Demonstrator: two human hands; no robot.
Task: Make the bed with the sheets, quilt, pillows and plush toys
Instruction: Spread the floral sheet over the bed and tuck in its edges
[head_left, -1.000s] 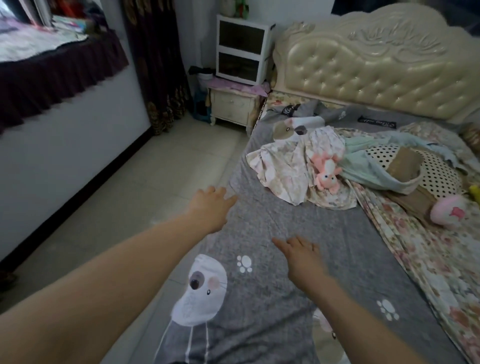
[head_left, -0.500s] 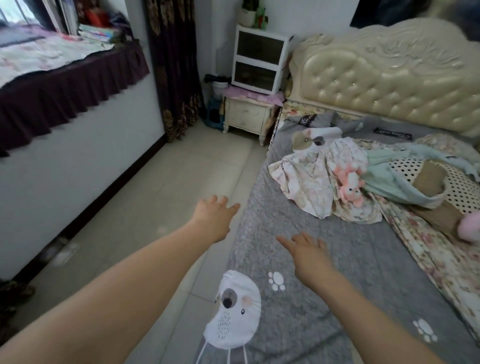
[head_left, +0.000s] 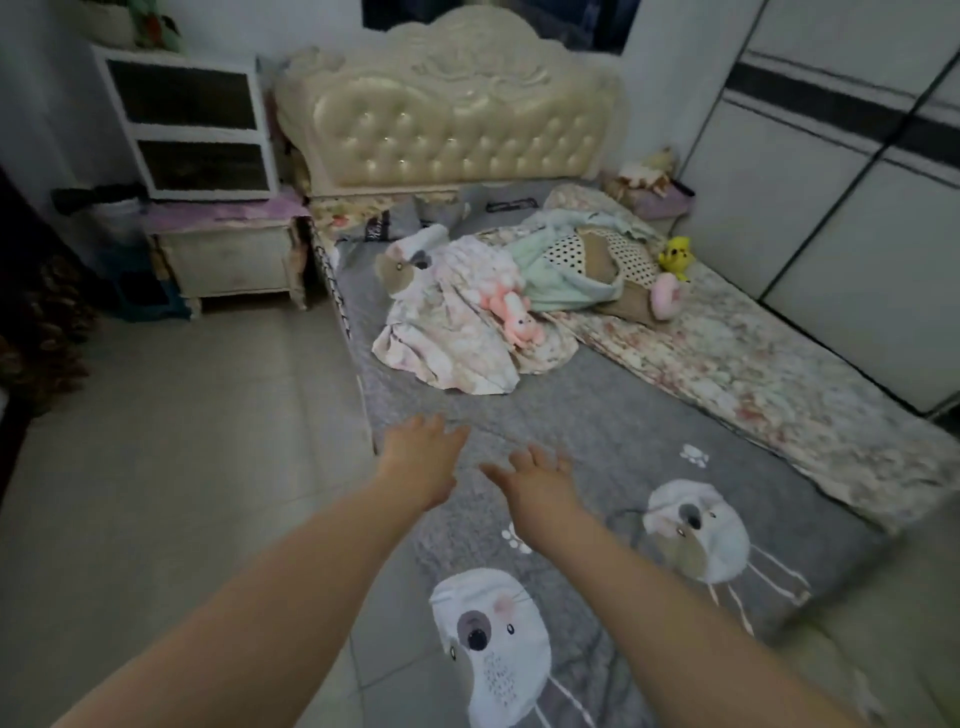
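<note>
Our left hand (head_left: 423, 457) and right hand (head_left: 540, 480) reach over the grey sheet (head_left: 597, 410), which is spread on the bed. Each grip is wide, fingers splayed, holding nothing. The floral quilt (head_left: 753, 374) lies along the far side. A pillow (head_left: 566, 249) and a pink plush toy (head_left: 519, 319) sit heaped near the headboard (head_left: 447, 119). If we tug the sheet hard, we judge the heap could drag along and the toy could roll to the floor. A black label (head_left: 511, 206) by the headboard carries writing too blurred to read.
</note>
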